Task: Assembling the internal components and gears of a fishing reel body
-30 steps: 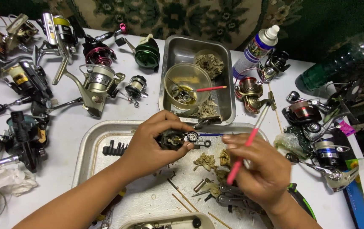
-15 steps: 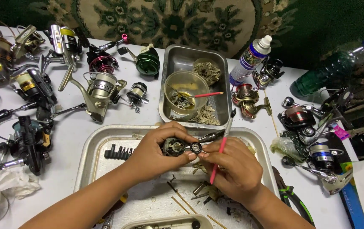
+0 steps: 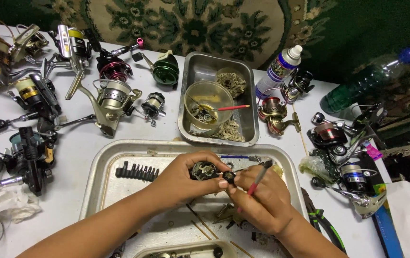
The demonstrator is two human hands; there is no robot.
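White tabletop [image 3: 167, 131], green patterned carpet behind. Large steel tray [image 3: 119, 157] sits at 6 o'clock, likely to catch loose parts. Left hand [image 3: 186, 179] curls its fingers around a small dark round reel body [image 3: 204, 170], held above the tray with the mechanism facing up. Right hand [image 3: 257, 203] pinches a red-handled brush [image 3: 257, 177], tip touching the reel at its 3 o'clock. Row of black screwdriver bits [image 3: 136, 171] lies at 9 o'clock. Smaller steel pan [image 3: 243, 95] holding a clear cup [image 3: 208, 106] at 12 o'clock. Fishing reels [image 3: 112, 98] crowd both sides; nothing blocks the hands.
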